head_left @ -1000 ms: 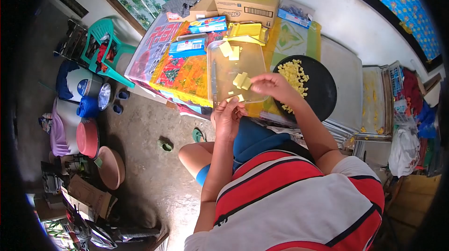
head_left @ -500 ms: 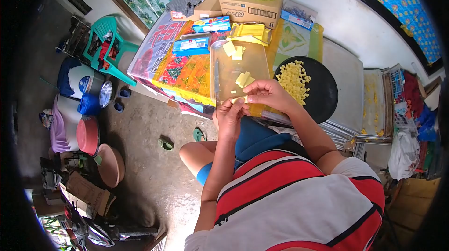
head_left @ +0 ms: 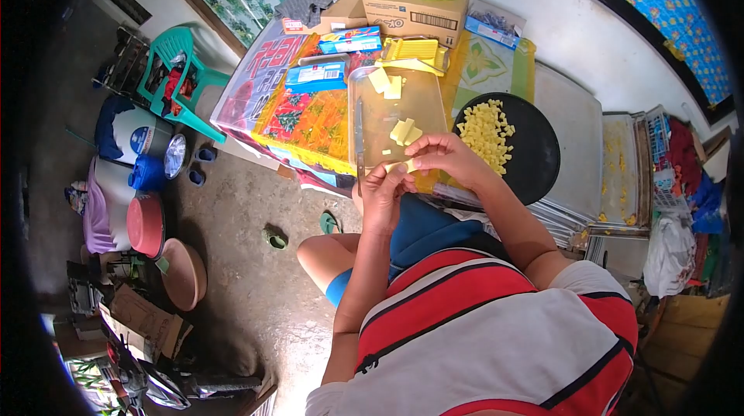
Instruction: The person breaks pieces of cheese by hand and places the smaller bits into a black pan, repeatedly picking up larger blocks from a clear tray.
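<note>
My left hand (head_left: 380,193) and my right hand (head_left: 442,156) meet at the near edge of a clear cutting board (head_left: 387,110), pinching a small pale yellow strip (head_left: 399,165) between their fingertips. A few yellow slabs (head_left: 404,131) lie in the board's middle, and more slabs (head_left: 387,83) at its far end. A knife (head_left: 359,133) rests along the board's left side. To the right, a black round pan (head_left: 535,152) holds a heap of small yellow cubes (head_left: 484,129).
The table carries a colourful cloth (head_left: 310,117), blue boxes (head_left: 314,75), a yellow slicer (head_left: 411,51) and a cardboard box (head_left: 415,6). Metal trays (head_left: 620,168) stand to the right. A green chair (head_left: 174,67) and tubs (head_left: 143,226) sit on the floor at the left.
My right hand drew back from the slabs in the board's middle to its near edge and met my left hand. Both now pinch the yellow strip.
</note>
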`<state>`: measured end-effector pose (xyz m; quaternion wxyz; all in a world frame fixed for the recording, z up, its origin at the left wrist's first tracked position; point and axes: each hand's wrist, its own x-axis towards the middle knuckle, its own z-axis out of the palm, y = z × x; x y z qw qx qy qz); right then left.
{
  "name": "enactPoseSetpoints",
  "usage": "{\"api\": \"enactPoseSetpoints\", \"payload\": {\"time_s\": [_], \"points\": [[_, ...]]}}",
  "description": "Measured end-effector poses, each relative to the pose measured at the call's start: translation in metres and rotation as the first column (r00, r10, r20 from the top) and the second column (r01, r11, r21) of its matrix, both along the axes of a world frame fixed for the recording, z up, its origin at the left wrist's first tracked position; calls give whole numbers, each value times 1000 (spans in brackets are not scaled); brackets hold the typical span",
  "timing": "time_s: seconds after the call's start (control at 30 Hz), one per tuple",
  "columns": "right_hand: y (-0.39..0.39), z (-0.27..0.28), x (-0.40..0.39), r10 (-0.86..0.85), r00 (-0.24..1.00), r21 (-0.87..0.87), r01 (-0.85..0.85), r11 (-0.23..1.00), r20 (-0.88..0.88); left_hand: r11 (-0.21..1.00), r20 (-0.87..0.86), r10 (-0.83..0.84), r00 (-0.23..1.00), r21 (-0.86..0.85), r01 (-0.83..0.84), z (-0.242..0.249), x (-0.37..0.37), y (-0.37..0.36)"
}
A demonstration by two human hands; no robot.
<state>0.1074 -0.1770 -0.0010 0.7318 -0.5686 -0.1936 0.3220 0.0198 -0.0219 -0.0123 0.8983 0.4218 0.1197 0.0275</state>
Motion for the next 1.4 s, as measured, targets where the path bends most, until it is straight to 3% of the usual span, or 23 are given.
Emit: {"api": "enactPoseSetpoints", "payload": {"time_s": [0.43, 0.53, 0.73, 0.87, 0.97, 1.03, 1.13, 1.23, 1.4], "points": [[4, 2, -4, -77, 985, 6, 77, 997, 153, 982, -43, 33, 999, 186, -24, -9, 5, 2], [3, 6, -5, -62, 988, -43, 69, 997, 138, 984, -28, 17, 999, 176, -12, -11, 4, 3], [4, -3, -5, -73, 997, 75, 72, 995, 8, 995, 22, -5, 1000, 102, 3, -8, 3, 2], [-13, 1, 4, -183, 983, -34, 183, 983, -4, 992, 8, -20, 1000, 124, 19, -12, 3, 3], [-42, -16, 39, -392, 913, -65, 400, 914, 110, 992, -8, -7, 1000, 124, 8, -13, 2, 3], [-73, -58, 76, -445, 739, -210, 606, 767, 506, 993, -9, -5, 1000, 115, 6, -12, 2, 3], [-103, -74, 98, -402, 564, -326, 789, 521, 721, 994, -6, -17, 1000, 106, 18, -12, 2, 4], [-115, -81, 104, -371, 614, -450, 777, 440, 697, 995, -7, -26, 1000, 94, 27, -12, 2, 2], [-117, -92, 107, -330, 559, -415, 810, 414, 761, 995, -45, -28, 999, 94, 32, -12, 3, 2]]}}
